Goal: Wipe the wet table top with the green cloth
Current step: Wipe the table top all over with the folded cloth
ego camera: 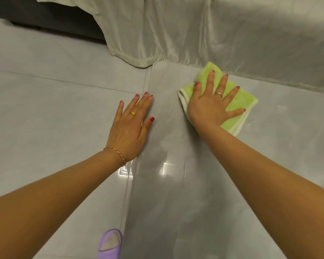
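Note:
A glossy grey table top (168,184) runs from the near edge to the far middle, with faint streaks and light reflections on it. The folded green cloth (238,101) with a white hem lies flat at the table's far right part. My right hand (211,103) presses down on the cloth, palm flat and fingers spread. My left hand (133,126) rests flat on the table's left edge, fingers together, holding nothing.
Pale crumpled fabric (176,34) hangs over furniture just beyond the table's far end, close to the cloth. Grey floor tiles (45,109) lie to the left below the table. A purple slipper (110,243) shows at the bottom.

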